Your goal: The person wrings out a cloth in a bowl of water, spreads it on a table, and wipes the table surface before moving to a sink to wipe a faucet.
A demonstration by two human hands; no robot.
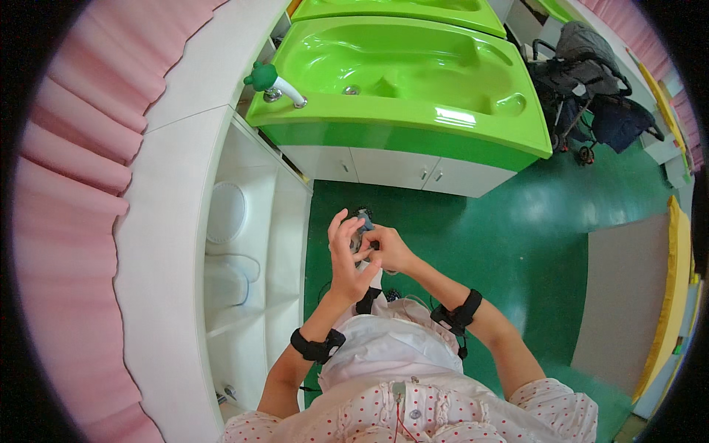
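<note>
Both my hands are together in front of my body, above the floor. My left hand is raised, its fingers stretched upward and a little apart, with the thumb pointing toward my right hand. My right hand is closed, fingers bent and pinched together beside the left palm. Between the hands is a small blue-grey thing with dark parts; the fingers cover most of it, so I cannot tell its kind. The left fingertips come close to it or touch it. Black straps with small boxes circle both my forearms.
Ahead stands a bright green basin on a white cabinet, with a green-topped white tap. White shelving and pink curtains line the left. A folded stroller stands far right, near a grey yellow-edged panel.
</note>
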